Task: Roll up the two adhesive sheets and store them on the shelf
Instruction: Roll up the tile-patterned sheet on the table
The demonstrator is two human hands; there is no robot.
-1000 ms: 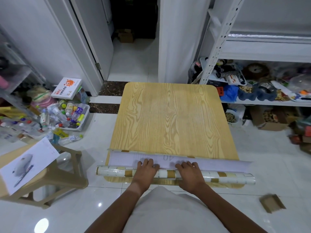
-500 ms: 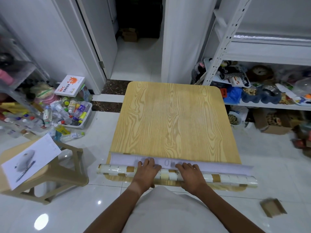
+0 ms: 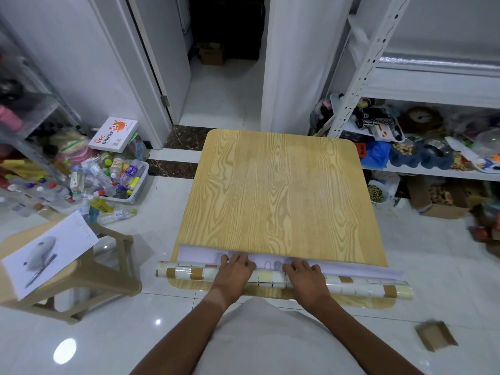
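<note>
The white-tiled floor (image 3: pixel 162 315) carries all items. A white metal shelf (image 3: pixel 422 85) stands at the right; its lower tier holds cluttered goods, among them a blue bag (image 3: pixel 377 155). At centre stands the counter (image 3: pixel 189 286), visible only as a rounded wood-coloured edge at the near side.

A wood-grain adhesive sheet (image 3: pixel 278 196) lies flat across the counter and covers nearly all of its top. Its near edge is turned over, exposing a strip of white backing (image 3: pixel 200 255) that runs across the counter's width.

Just beside that strip, on the near side, lies the second adhesive sheet, a tile-pattern roll (image 3: pixel 359 286) in cream, white and brown squares. It lies across the near edge of the counter, and both its ends overhang the counter sides.

A beige stool (image 3: pixel 108 277) stands on the floor to the left, carrying a printed paper (image 3: pixel 48 253) with a pen (image 3: pixel 40 270) on it. Farther left, a white bin (image 3: pixel 132 185) holds plastic bottles, and an orange-and-white box (image 3: pixel 113 133) rests behind it. A small cardboard piece (image 3: pixel 435 338) lies on the floor at the lower right.

The left hand (image 3: pixel 232 272) rests palm-down on the roll, fingers straight and reaching onto the white backing. The right hand (image 3: pixel 304 276) lies likewise on the roll, fingers extended onto the backing. Neither hand curls around anything.
</note>
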